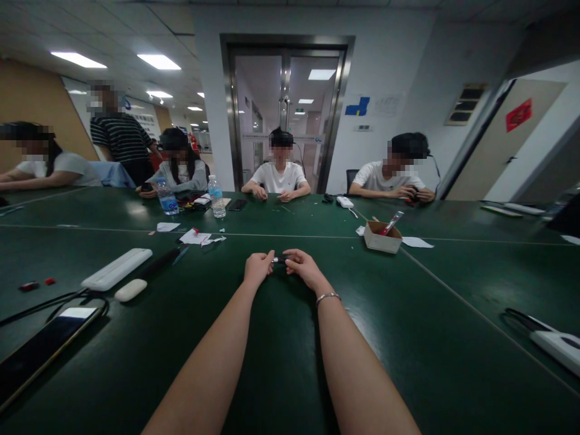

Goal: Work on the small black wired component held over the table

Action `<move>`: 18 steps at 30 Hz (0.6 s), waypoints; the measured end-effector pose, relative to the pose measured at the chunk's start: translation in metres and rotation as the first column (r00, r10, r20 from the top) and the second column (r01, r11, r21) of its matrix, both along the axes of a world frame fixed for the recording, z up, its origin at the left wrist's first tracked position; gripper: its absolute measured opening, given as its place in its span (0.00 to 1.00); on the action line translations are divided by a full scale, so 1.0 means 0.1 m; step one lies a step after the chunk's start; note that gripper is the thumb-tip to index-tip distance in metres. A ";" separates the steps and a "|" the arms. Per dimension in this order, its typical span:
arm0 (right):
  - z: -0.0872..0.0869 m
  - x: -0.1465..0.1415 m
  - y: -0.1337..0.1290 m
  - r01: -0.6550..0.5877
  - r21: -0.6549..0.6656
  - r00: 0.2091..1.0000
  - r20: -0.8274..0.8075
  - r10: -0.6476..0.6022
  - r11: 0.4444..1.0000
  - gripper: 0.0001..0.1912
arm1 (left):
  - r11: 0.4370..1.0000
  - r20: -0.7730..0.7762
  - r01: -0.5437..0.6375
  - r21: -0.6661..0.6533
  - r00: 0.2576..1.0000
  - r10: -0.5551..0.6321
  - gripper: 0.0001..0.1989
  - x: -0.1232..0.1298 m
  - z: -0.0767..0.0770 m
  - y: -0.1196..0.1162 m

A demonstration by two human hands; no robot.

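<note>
Between my two hands is a small, slim black piece with a silver end (280,260), lying level just above the green table. My left hand (258,269) pinches its silver end between thumb and fingertips. The fingers of my right hand (304,267) are closed on its black end, partly covering it. What kind of item it is cannot be made out at this size. A metal bracelet (328,296) circles my right wrist.
To the left lie a smartphone (48,344), a white power strip (118,269) and a white rounded case (131,290). Paper scraps (196,237) and water bottles (217,197) stand farther off. A small box (383,237) is ahead right. Several people sit across the table.
</note>
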State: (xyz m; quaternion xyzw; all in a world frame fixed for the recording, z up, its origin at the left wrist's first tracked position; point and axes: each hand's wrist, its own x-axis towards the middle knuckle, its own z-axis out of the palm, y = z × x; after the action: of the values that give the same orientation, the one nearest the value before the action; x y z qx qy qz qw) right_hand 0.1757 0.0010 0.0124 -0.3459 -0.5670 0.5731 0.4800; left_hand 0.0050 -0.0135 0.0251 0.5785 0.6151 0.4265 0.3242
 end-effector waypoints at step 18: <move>0.04 -0.03 -0.03 0.012 -0.002 0.998 -0.058 -0.012 1.000 0.20 | 0.991 0.053 -0.036 -0.131 0.998 0.043 0.20 -0.01 -0.04 0.17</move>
State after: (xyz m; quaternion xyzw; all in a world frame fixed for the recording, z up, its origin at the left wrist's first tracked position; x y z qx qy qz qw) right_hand 0.1727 -0.0023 0.0166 -0.3328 -0.5502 0.5804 0.4996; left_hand 0.0038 0.0031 0.0215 0.5316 0.6436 0.4078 0.3699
